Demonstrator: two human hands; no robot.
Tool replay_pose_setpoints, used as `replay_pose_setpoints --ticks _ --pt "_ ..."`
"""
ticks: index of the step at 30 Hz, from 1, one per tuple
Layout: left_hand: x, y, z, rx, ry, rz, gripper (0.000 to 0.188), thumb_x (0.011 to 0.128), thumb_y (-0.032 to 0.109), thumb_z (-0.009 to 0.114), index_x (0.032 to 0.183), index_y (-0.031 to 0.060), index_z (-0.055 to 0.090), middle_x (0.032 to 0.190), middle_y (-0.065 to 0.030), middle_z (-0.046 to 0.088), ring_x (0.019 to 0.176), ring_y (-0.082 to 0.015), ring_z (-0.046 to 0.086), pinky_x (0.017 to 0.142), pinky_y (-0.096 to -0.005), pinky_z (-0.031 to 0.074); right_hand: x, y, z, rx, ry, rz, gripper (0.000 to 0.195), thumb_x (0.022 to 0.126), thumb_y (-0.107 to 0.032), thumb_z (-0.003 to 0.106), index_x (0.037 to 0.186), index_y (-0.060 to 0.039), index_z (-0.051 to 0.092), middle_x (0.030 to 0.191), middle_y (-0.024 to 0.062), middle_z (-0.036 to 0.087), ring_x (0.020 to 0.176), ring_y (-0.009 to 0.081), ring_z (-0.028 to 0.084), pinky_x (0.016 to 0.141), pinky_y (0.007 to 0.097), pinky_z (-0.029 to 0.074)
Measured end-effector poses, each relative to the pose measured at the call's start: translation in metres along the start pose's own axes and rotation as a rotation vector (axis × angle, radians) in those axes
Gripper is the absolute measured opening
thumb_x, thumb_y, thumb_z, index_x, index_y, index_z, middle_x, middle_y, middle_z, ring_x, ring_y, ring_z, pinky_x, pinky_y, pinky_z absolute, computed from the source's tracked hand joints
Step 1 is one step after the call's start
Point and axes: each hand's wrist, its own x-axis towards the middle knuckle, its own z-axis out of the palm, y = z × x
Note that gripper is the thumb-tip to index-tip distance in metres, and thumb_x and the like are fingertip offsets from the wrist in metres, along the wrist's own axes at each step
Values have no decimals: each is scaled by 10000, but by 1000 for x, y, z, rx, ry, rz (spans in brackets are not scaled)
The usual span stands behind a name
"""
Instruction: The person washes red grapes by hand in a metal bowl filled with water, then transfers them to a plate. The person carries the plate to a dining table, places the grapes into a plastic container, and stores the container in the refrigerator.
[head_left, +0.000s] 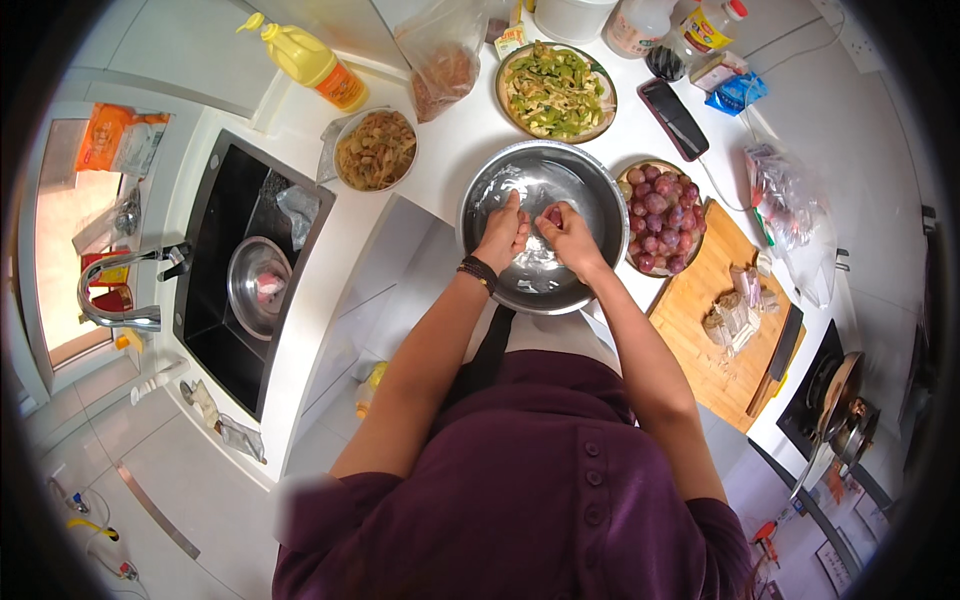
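Observation:
A large round metal basin (551, 300) with water in it stands at the counter's edge before me. Over the basin's middle, my right hand (571, 236) pinches a reddish grape (555, 217) between thumb and fingers. Close by on its left is my left hand (506, 232), a beaded bracelet on the wrist, thumb raised and fingers curled; whether it holds anything small cannot be seen. A bowl heaped with red-purple grapes (660, 217) sits just right of the basin.
Behind the basin is a plate of sliced green vegetables (556, 90); a bowl of brown food (375, 150) stands left. On the right lie a phone (673, 120) and a wooden cutting board (694, 300) with chopped pieces and a knife (784, 345). The black sink (214, 300) is far left.

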Motion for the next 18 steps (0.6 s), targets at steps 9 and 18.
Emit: replay_pose_setpoints --ticks 9,18 --pt "-15 1 8 -75 -261 11 89 796 -57 514 826 26 497 644 35 431 471 -41 352 421 -191 309 -21 -26 -19 633 -147 194 148 840 -27 588 819 -73 449 567 -38 382 419 28 302 353 203 190" --pt "-11 0 0 -263 -429 -138 396 908 439 459 689 109 446 479 49 269 398 -77 242 394 -219 207 -19 -19 -22 423 98 258 303 879 -314 552 704 -102 426 524 -39 356 405 40 284 354 208 210"
